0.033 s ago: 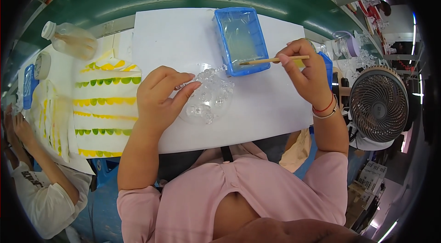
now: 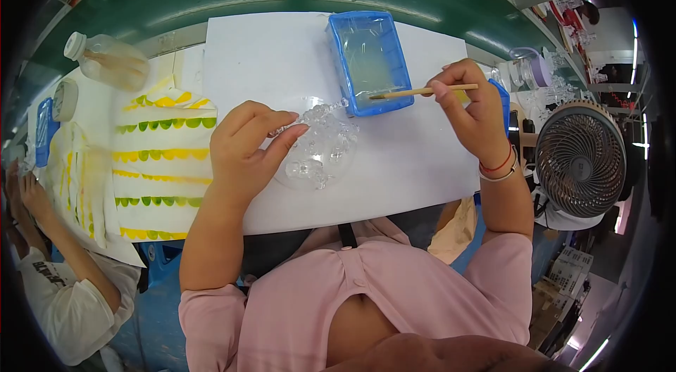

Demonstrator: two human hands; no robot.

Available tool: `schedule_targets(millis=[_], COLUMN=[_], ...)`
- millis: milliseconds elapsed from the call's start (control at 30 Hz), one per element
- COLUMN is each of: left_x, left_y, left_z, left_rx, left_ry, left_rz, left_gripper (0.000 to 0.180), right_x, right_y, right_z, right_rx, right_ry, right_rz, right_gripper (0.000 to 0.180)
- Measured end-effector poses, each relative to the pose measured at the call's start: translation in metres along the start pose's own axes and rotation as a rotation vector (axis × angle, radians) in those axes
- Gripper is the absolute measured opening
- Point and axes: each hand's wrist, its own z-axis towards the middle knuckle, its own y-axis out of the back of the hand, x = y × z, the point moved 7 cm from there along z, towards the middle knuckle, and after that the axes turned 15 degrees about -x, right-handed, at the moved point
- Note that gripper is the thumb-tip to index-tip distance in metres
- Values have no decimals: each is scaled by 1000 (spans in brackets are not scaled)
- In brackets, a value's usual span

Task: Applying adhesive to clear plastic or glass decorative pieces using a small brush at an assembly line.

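My left hand [image 2: 255, 145] pinches one end of a slim, clear, knobbly plastic piece [image 2: 314, 114] between thumb and fingers. The piece points right toward the blue tray, and its far tip is close to the tray's near left corner. Under it, a round clear dish [image 2: 285, 173] bears several clear, bumpy plastic pieces [image 2: 307, 169]. A thin wooden-handled paintbrush [image 2: 422, 92] is gripped in the fingers of my right hand [image 2: 473, 108]. Its dark tip reaches over the near rim into the blue plastic tray [image 2: 339, 66], which holds a pale, cloudy liquid or film.
White paper [image 2: 271, 55] covers the table. Sheets with yellow and green scalloped strips [image 2: 165, 155] lie left, beside a clear bottle [image 2: 116, 66] with a white cap. A fan [image 2: 581, 161] stands right. Another person's arm [image 2: 77, 245] is at far left.
My right hand and the paintbrush have shifted very slightly to the right. My left hand and the clear piece stay where they were.
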Motion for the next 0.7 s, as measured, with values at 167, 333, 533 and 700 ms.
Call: schedule_targets(millis=[167,333,533,700], left_x=[0,-2,-2,-1], left_y=[-3,-1,3,3], left_z=[-2,-1,-1,-1], left_rx=[-44,-77,-98,-90], left_ry=[37,-9,-76,-75], left_rz=[-23,-33,-21,-11], left_gripper=[21,23,26,25], right_x=[-35,-67,-103,-87], right_y=[14,28,27,26], right_z=[-15,-37,-64,-82], right_rx=[-156,-381,-550,-579], right_ry=[-260,-464,-604,-565], right_rz=[199,485,773,940], right_gripper=[9,10,11,11])
